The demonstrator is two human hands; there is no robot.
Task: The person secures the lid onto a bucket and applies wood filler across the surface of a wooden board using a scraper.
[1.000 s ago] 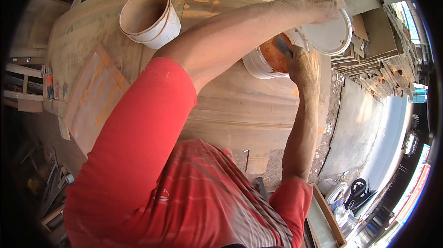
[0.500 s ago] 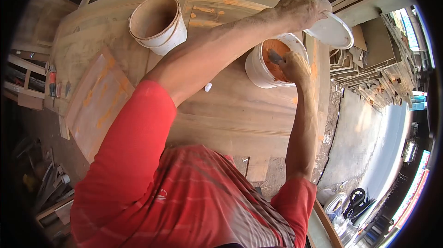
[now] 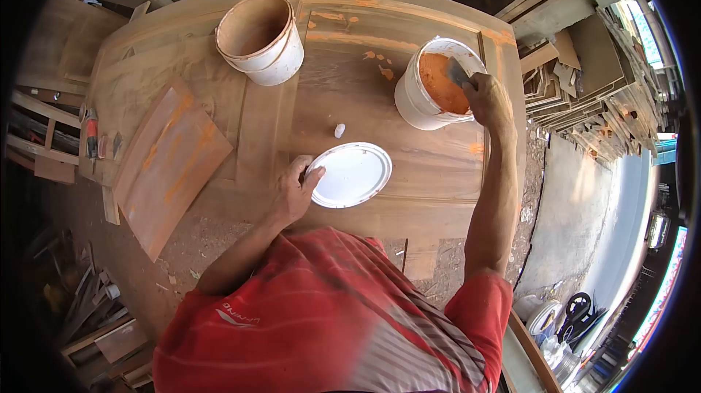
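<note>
My left hand (image 3: pixel 298 187) grips the edge of a white round bucket lid (image 3: pixel 353 176), held above the near side of a wooden door panel (image 3: pixel 321 112). In my right hand (image 3: pixel 491 101) is a putty knife (image 3: pixel 458 74), its blade over the orange putty (image 3: pixel 438 80) inside a white bucket (image 3: pixel 416 109). That bucket stands on the right part of the panel. Fingers of the right hand wrap the knife's handle, which is mostly hidden. A small white object (image 3: pixel 339 130) lies on the panel just beyond the lid.
Another white bucket (image 3: pixel 281 60), brown inside, stands at the panel's far left. A loose board (image 3: pixel 171 159) with orange smears leans over the left edge, near a red-handled tool (image 3: pixel 92 136). Stacked boards (image 3: pixel 584 108) fill the right side. Orange patches mark the panel.
My left hand has brought the lid from beyond the putty bucket back toward my body and to the left. My right hand and the knife have shifted slightly right over the bucket.
</note>
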